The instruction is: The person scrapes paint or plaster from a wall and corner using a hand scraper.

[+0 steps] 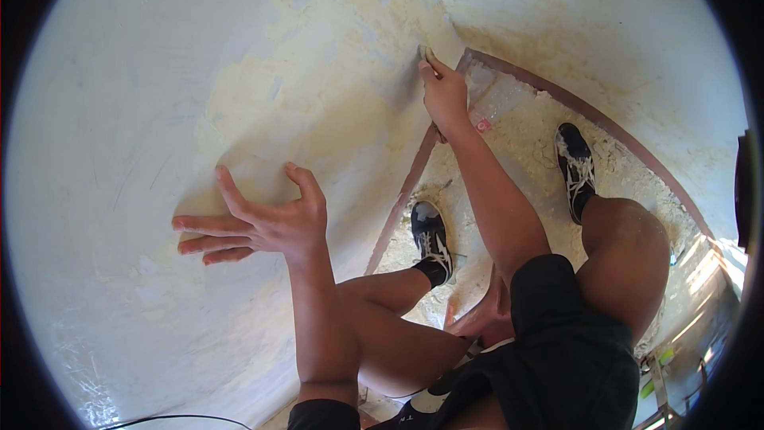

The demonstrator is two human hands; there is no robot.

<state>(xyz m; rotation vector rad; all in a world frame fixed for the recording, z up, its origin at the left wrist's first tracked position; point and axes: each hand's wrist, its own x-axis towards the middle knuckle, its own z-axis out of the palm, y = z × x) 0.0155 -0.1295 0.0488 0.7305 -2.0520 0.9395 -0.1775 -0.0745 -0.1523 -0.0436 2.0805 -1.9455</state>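
Observation:
My left hand (278, 219) is open, its fingers spread at the pale plastered wall (103, 151); nothing is in it. Up near the corner, my right hand (444, 94) is closed in a pinch against the same wall. Between its thumb and fingers shows the end of a small grey-green piece (422, 52), too hidden by the fingers to name. Around that spot the wall carries rough yellowish patches (318, 48).
A brown skirting (589, 99) edges the dusty floor (509, 167), which is strewn with pale crumbs. My black shoes (430, 231) stand apart on it. A partly hidden hand-like shape (481, 314) shows between my legs; whose, I cannot tell. A dark cable (171, 417) runs lower left.

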